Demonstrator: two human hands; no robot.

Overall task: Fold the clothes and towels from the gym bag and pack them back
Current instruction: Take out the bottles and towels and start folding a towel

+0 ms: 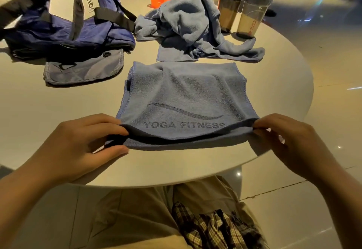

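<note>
Both hands reached palm-down over the table's (274, 131) near edge. The left hand (82, 143) and right hand (290, 141) each pinched a near corner of the blue towel (182, 92), lifting its folded edge. The towel lay flat in front of the gym bag (64, 23).

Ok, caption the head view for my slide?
Both hands, left hand and right hand, pinch the yoga towel near edge.

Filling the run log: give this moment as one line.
stage: folding | left hand: pinching near edge of blue-grey YOGA FITNESS towel | right hand: same | crumpled blue-grey towel: unfolded
</note>
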